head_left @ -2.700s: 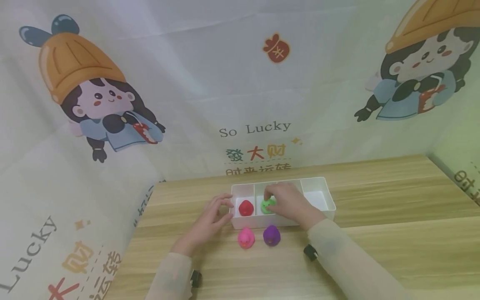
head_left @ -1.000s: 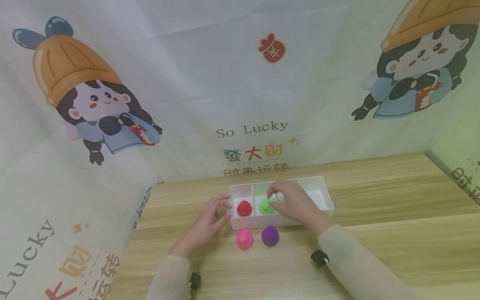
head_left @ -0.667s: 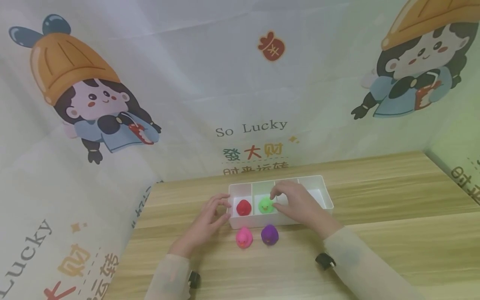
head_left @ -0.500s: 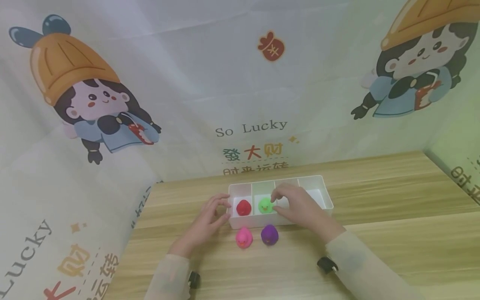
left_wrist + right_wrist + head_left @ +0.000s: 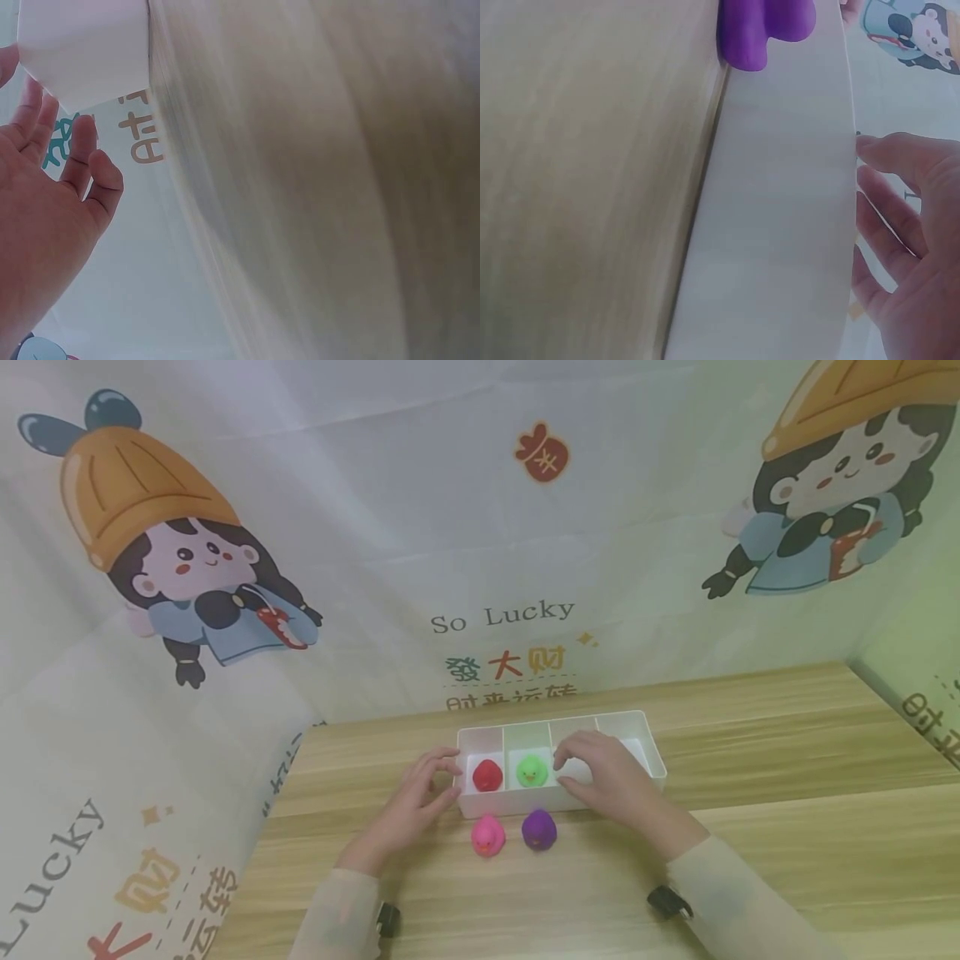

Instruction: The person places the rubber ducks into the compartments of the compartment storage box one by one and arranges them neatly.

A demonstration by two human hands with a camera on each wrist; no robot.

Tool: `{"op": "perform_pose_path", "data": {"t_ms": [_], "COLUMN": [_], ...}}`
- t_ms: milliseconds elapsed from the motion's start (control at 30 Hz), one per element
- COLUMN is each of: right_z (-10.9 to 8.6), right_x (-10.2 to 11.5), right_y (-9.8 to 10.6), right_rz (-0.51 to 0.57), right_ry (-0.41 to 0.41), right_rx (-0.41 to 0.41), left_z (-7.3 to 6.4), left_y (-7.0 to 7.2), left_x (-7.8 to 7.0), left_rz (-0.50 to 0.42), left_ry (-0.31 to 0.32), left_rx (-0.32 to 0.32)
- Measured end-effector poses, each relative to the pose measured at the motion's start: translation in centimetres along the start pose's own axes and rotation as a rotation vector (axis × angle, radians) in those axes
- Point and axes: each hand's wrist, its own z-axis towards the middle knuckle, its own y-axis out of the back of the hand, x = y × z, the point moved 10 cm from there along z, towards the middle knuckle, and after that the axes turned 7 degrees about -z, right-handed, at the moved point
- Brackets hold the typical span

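In the head view my left hand (image 5: 415, 802) is at the left end of a white divided box (image 5: 525, 804), its fingertips at the end wall. The left wrist view shows those fingers against the box (image 5: 86, 52), not wrapped round it. My right hand (image 5: 611, 781) hovers over the box's right half, fingers bent and thumb apart, holding nothing. A red rubber duck (image 5: 487, 775) sits in the leftmost compartment and a green rubber duck (image 5: 532, 770) in the one beside it. The right hand is just right of the green duck.
On the wooden table (image 5: 787, 827), in front of the box, stand a pink rubber duck (image 5: 488, 836) and a purple rubber duck (image 5: 539, 831). The purple duck (image 5: 750, 30) also shows beside the box wall in the right wrist view. A printed cloth (image 5: 390, 527) hangs behind the table.
My right hand has let go of the green duck and drawn away to the right. The duck stays in its compartment. My left hand keeps its place at the box's end.
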Motion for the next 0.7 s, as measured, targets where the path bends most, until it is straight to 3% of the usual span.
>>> {"op": "perform_pose_path", "data": {"t_ms": [200, 433, 700], "right_z": [-0.6, -1.0, -1.5], "right_x": [0.6, 1.1, 1.5], "right_y": [0.7, 1.1, 1.1], "right_rz": [0.023, 0.059, 0.098], "right_ry": [0.056, 0.102, 0.086], "right_rx": [-0.046, -0.078, -0.053], "left_z": [-0.1, 0.0, 0.0], "left_y": [0.2, 0.0, -0.1], "left_x": [0.0, 0.4, 0.3], "left_rz": [-0.036, 0.016, 0.017], "left_ry": [-0.01, 0.005, 0.003], "left_rx": [-0.032, -0.005, 0.004]}}
